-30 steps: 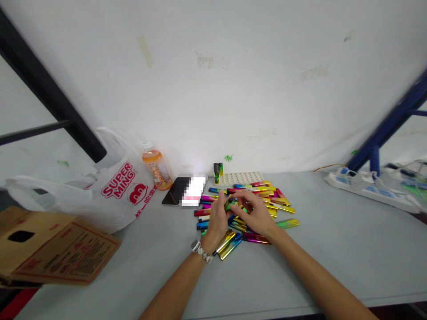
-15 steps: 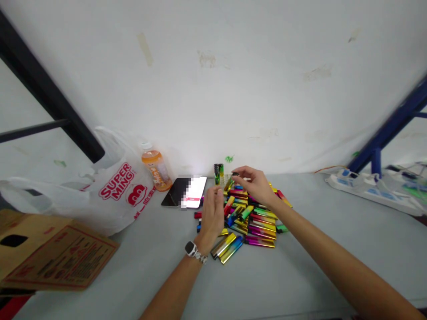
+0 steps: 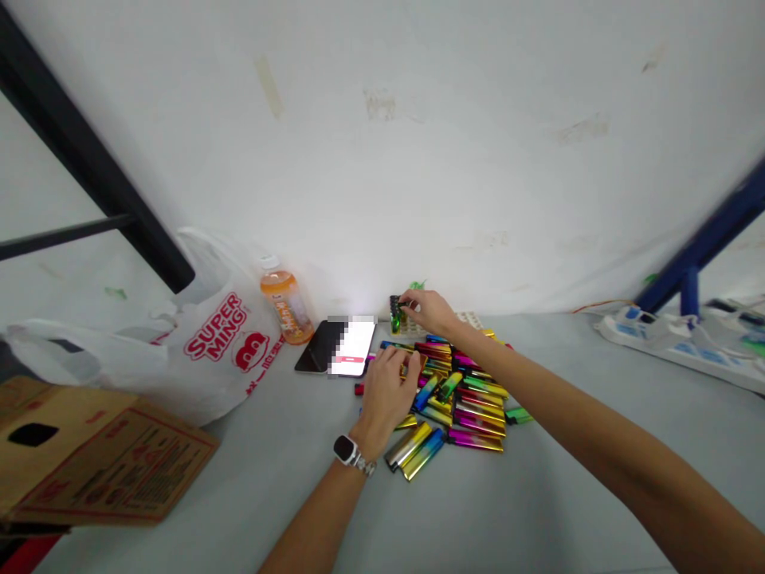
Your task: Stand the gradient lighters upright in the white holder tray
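A right grip (image 3: 433,311) pinches one dark-ended lighter (image 3: 407,305) between its fingertips at the left end of a single pale tray (image 3: 470,320), beside upright lighters (image 3: 394,313) clustered too tightly to count. The shiny piece looks light, stiff and a little slippery, best held near its dark end. Closer in, a left grip (image 3: 388,391) curls over loose lighters (image 3: 478,418); whether it holds one cannot be told. They overlap too much for a full count, though two lie side by side just nearer than that grip. On the desk (image 3: 574,383), left of both grips, are one phone (image 3: 314,351), one bottle (image 3: 290,307), one plastic bag (image 3: 197,383) and one box (image 3: 119,466); far right, one power strip (image 3: 675,344).
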The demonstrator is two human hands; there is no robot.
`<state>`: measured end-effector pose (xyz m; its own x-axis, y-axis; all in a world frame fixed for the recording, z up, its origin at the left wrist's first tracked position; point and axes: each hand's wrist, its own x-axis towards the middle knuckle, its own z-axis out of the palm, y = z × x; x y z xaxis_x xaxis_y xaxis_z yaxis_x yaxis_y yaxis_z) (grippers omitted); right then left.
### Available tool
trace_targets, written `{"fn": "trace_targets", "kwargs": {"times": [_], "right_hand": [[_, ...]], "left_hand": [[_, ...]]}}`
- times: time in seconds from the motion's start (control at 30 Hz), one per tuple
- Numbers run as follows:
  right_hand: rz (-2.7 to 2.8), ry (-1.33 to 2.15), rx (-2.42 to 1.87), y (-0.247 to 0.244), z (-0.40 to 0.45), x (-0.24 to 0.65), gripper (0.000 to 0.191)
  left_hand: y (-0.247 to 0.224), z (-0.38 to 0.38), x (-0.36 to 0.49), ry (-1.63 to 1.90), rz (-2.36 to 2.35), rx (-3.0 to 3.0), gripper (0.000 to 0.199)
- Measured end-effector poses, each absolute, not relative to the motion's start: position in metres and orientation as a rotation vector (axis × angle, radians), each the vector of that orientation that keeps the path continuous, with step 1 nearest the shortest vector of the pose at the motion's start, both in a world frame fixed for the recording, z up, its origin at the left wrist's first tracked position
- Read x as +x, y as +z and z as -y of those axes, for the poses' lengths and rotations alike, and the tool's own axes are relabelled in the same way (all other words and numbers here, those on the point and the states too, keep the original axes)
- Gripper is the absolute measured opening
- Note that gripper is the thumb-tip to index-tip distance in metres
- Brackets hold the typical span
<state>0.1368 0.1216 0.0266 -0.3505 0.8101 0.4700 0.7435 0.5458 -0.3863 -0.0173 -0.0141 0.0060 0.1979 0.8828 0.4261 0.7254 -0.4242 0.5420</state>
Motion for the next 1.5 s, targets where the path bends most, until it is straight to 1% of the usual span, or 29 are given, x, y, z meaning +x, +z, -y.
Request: {"fn": "trace_targets", "kwargs": {"times": [0.2, 0.37, 0.53, 0.77, 0.9, 1.03, 1.07, 1.13, 1.2, 1.27, 1.37, 1.5], "right_hand": [[2.124, 0.165, -1.251, 0.024, -0.121, 0.136, 0.016], [2.068, 0.103, -1.336, 0.028, -0.112, 0.134, 0.022], [1.985, 0.032, -1.447, 0.022, -0.11, 0.132, 0.021], [2.071, -0.089, -1.487, 0.015, -0.103, 0.133, 0.034], [2.136, -0.099, -1.516, 0.019, -0.094, 0.134, 0.039], [2.142, -0.075, -1.496, 0.024, -0.078, 0.137, 0.051], [2.143, -0.064, -1.479, 0.025, -0.073, 0.138, 0.049], [2.168, -0.03, -1.444, 0.025, -0.061, 0.142, 0.04], [2.22, 0.019, -1.41, 0.024, -0.049, 0.148, 0.031], [2.278, 0.077, -1.383, 0.024, -0.036, 0.156, 0.026], [2.371, 0.165, -1.354, 0.026, -0.016, 0.172, 0.025], [2.421, 0.234, -1.365, 0.025, 0.019, 0.19, 0.027]], "left_hand": [[0.013, 0.008, -0.032, 0.978, -1.631, 2.177, 0.027], [0.014, 0.0, -0.046, 0.974, -1.741, 2.16, 0.027], [0.013, -0.004, -0.052, 0.971, -1.788, 2.142, 0.028], [0.018, -0.002, -0.058, 1.01, -1.803, 2.13, 0.03], [0.016, -0.002, -0.059, 1.014, -1.793, 2.118, 0.029], [0.011, -0.004, -0.054, 0.986, -1.715, 2.156, 0.029], [0.01, -0.004, -0.052, 0.967, -1.686, 2.181, 0.028], [0.009, -0.004, -0.048, 0.928, -1.625, 2.241, 0.025], [0.007, -0.002, -0.043, 0.901, -1.56, 2.295, 0.019], [0.006, 0.0, -0.038, 0.891, -1.493, 2.339, 0.013], [0.004, 0.005, -0.032, 0.887, -1.429, 2.385, 0.006], [0.0, 0.009, -0.025, 0.887, -1.401, 2.419, 0.008]]}}
